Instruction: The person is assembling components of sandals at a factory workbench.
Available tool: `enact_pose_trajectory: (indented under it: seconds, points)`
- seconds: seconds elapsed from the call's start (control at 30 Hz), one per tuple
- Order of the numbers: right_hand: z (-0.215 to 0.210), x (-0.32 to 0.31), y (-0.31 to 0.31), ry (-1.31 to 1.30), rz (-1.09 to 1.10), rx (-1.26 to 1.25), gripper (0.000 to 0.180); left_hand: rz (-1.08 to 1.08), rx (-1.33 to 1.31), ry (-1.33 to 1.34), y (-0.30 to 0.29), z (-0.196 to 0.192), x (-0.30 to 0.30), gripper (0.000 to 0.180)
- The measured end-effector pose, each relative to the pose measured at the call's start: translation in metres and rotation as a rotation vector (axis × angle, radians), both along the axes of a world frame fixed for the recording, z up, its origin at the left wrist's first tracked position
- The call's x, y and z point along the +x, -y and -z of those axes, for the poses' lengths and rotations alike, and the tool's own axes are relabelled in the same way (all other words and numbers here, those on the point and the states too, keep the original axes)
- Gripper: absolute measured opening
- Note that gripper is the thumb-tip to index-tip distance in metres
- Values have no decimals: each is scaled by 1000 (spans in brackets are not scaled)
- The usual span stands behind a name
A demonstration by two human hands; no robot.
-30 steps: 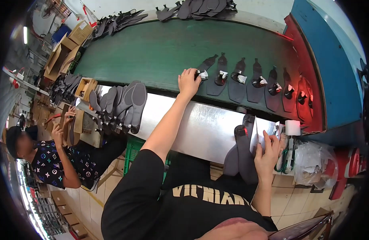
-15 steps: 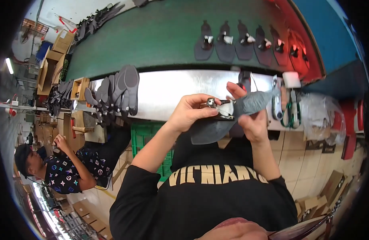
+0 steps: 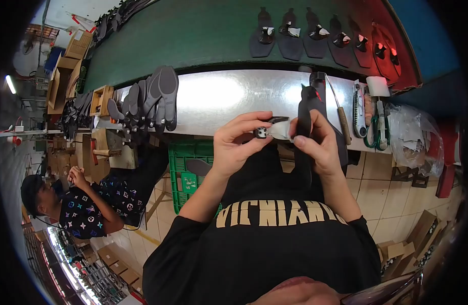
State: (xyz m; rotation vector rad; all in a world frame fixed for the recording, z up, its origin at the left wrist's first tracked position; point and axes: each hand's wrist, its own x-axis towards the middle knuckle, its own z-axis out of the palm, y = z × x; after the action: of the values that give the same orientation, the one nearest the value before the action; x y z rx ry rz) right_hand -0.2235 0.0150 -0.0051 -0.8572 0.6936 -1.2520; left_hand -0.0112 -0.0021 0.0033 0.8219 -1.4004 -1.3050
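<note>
Between my hands, over the near edge of the metal-topped bench [image 3: 196, 114], is a sandal with a dark sole [image 3: 305, 119], turned nearly edge-on. My right hand [image 3: 323, 147] grips this sole, thumb on the side facing my left hand. My left hand [image 3: 236, 140] pinches the sandal's strap part, where a shiny dark-and-silver ornament [image 3: 261, 132] pokes out by the fingertips. White wrapping [image 3: 281, 130] covers the strap between the two hands. The strap's join with the sole is partly hidden by my right fingers.
Several dark sandals [image 3: 264, 43] lie in a row on the green belt [image 3: 203, 35]. Stacked soles [image 3: 165, 94] are left on the bench. At right are a screwdriver [image 3: 344, 122], a cutter knife [image 3: 359, 114], scissors [image 3: 380, 129] and a plastic bag [image 3: 414, 137]. A green crate [image 3: 180, 198] stands below. A co-worker [image 3: 91, 208] sits at left.
The sole has turned from its broad grey face to nearly edge-on, its tip now upward. My right hand has shifted its grip; my left still holds the strap.
</note>
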Motion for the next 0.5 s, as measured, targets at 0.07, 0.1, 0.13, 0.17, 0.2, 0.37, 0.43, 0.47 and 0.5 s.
enact_pose_trajectory:
  seconds: [0.07,0.1,0.13,0.17,0.2,0.37,0.43,0.47,0.5]
  points:
    - [2,0,-3,4,-47,28,33,57,114,6,-2,0,0,31]
    - [1,1,-3,-23,30,-22,33,54,114,8,-2,3,1,31]
    - [0,-1,-3,-52,105,-72,33,39,132,-38,-1,8,1,30]
    - [-4,-3,-3,-148,154,-90,31,24,151,-84,-1,11,2,30]
    - [-6,-6,-5,-147,148,-90,31,19,151,-83,-2,11,3,30]
    - [-15,0,-20,-591,198,-248,31,42,498,-282,-3,17,10,31]
    - [-21,7,-23,-583,257,-252,37,31,515,-286,-2,19,13,32]
    - [-21,5,-24,-620,200,-279,43,25,529,-292,-2,20,15,33]
    - [-20,5,-24,-657,144,-307,49,20,531,-290,-3,20,16,33]
